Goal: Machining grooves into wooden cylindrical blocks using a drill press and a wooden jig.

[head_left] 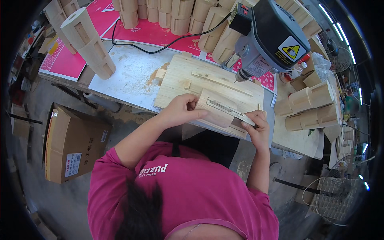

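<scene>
A pale wooden cylinder [216,117] with a recess in its side lies on the plywood board [176,80] at the near edge of the bench. My left hand [182,110] is closed around its left end, thumb on the near side. Along the top of the cylinder runs a narrow slotted metal strip [224,107]. My right hand [258,127] pinches the strip's right end between thumb and fingers, against the cylinder's right end. Just beyond, the drill press [276,44] points its chuck [242,75] and thin bit downward, apart from the wood.
Wooden rails [222,83] are fixed to the board. Behind it a black cable [160,51] crosses pink sheets. Several wooden cylinders [181,16] stand at the back, one taller column [90,44] at left, more [306,100] at right. A cardboard box [74,144] is on the floor.
</scene>
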The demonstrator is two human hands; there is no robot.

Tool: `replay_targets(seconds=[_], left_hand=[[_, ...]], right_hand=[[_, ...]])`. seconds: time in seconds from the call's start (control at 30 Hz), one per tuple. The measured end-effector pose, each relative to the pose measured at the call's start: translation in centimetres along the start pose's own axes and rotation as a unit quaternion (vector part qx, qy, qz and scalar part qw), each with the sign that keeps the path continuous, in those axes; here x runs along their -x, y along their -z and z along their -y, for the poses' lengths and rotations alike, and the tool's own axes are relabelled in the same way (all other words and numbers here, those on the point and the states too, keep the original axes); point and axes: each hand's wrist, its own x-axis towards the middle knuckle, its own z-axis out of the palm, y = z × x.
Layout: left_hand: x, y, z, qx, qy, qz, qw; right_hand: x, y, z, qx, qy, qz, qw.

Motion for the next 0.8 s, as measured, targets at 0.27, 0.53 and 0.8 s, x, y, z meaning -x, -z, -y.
replay_targets(seconds=[0.27, 0.53, 0.8], left_hand=[[-2.6, -1.5, 3.0, -0.394, -0.291, -0.117, 0.864], [-6.9, -0.7, 3.7, -0.415, -0.251, -0.159, 0.860], [-6.7, 2.0, 3.7, -0.430, -0.244, -0.097, 0.864]], right_hand=[[-0.6, 0.2, -3.3, 0.127, 0.029, -0.102, 0.986], [-5.3, -0.5, -5.8, 0.090, -0.010, -0.124, 0.988], [-6.2, 0.0, -4.1, -0.116, -0.069, -0.066, 0.989]])
